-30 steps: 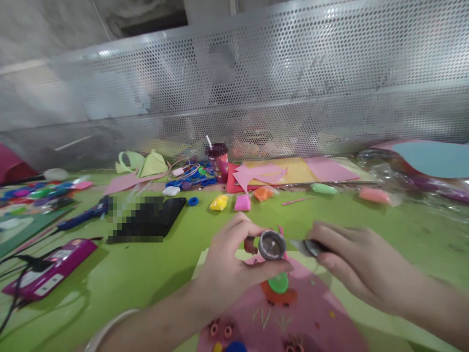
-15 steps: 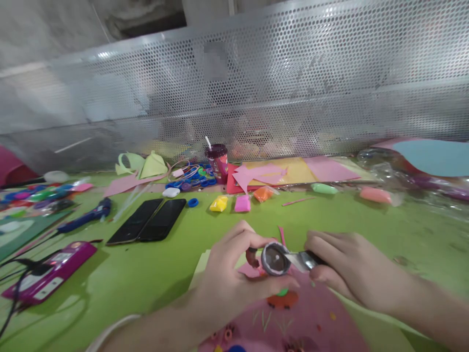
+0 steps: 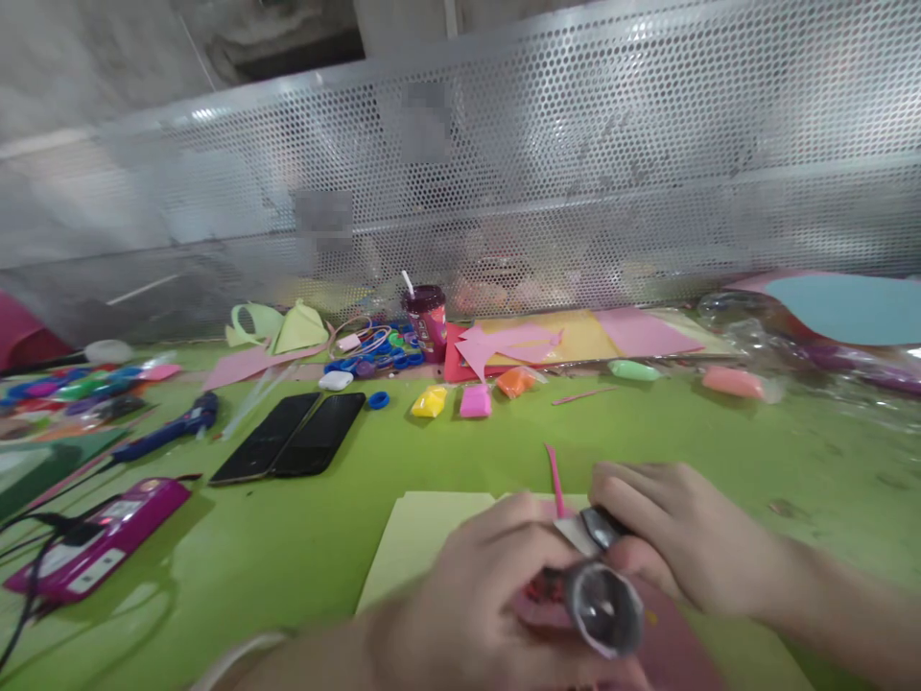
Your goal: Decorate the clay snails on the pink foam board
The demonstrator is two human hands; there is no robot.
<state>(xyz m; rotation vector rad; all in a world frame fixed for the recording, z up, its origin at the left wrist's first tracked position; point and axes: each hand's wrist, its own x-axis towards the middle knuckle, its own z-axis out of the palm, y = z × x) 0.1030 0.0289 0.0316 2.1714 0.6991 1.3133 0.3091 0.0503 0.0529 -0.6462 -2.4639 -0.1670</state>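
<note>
My left hand point(image 3: 489, 600) holds a small round grey pot point(image 3: 602, 607) with a dark inside, tilted toward me, low over a pink craft sheet point(image 3: 666, 643). My right hand point(image 3: 666, 537) grips a small knife point(image 3: 586, 530) with a silver blade and dark handle, the blade pointing left just above the pot. Both hands are blurred. A thin pink strip point(image 3: 554, 477) sticks up behind the blade. Under the pink sheet lies a pale yellow sheet point(image 3: 417, 537) on the green table point(image 3: 288, 547).
Two black phones point(image 3: 292, 447) lie left of centre. A magenta device point(image 3: 93, 537) with cables sits at the left edge, near a blue tool point(image 3: 169, 427). Clay packets point(image 3: 475, 399), a drink cup point(image 3: 426, 321), coloured paper point(image 3: 576, 336) and plastic wrap point(image 3: 784, 345) line the back.
My left hand has brought the round pot down and toward me, to the right. The knife blade, which touched the pot's rim before, now sits just above it.
</note>
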